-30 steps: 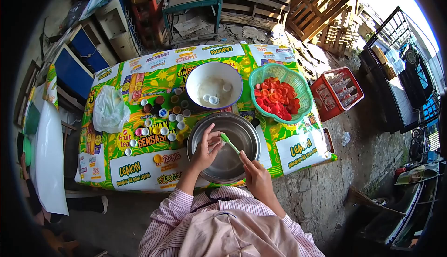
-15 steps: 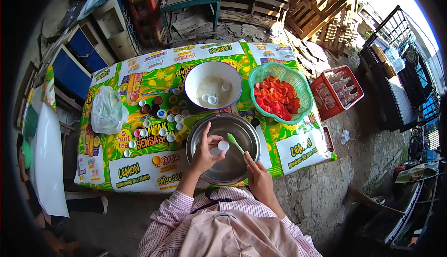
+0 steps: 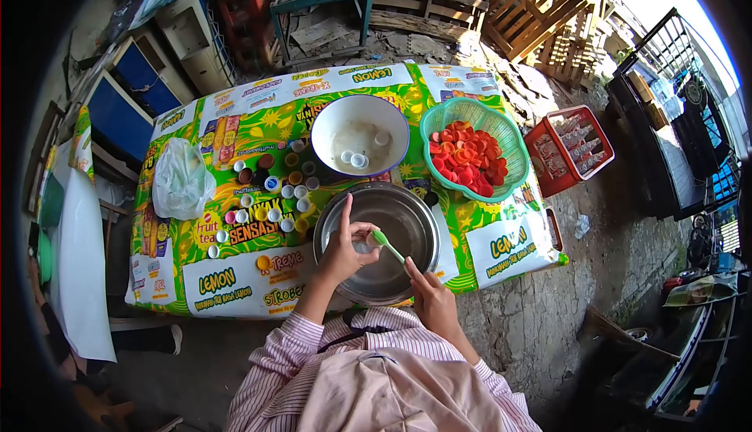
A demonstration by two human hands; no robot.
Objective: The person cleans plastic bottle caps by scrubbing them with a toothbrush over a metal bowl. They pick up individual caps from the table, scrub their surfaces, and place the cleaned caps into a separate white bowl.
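Note:
My left hand [image 3: 341, 256] pinches a white bottle cap [image 3: 371, 240] with its index finger raised. In my right hand [image 3: 434, 300] is a green toothbrush [image 3: 393, 250], its head at the cap and partly covering it. Both hands are over a steel basin [image 3: 428, 236] on the near side of the table. Just beyond stands a white enamel bowl [image 3: 324, 136] with several pale caps [image 3: 358, 160] inside. Loose bottle caps [image 3: 273, 215] in white, brown and yellow lie to the left of the basin.
A green plastic basket [image 3: 513, 154] of red caps [image 3: 468, 158] stands at the table's right. A knotted plastic bag [image 3: 182, 179] lies at the left. The table has a printed green and white cover [image 3: 227, 283]. A red crate [image 3: 558, 167] stands beyond its right edge.
The toothbrush head has moved left and down onto the cap, which was apart from it and facing up. My left hand has turned slightly, and the cap is now mostly hidden.

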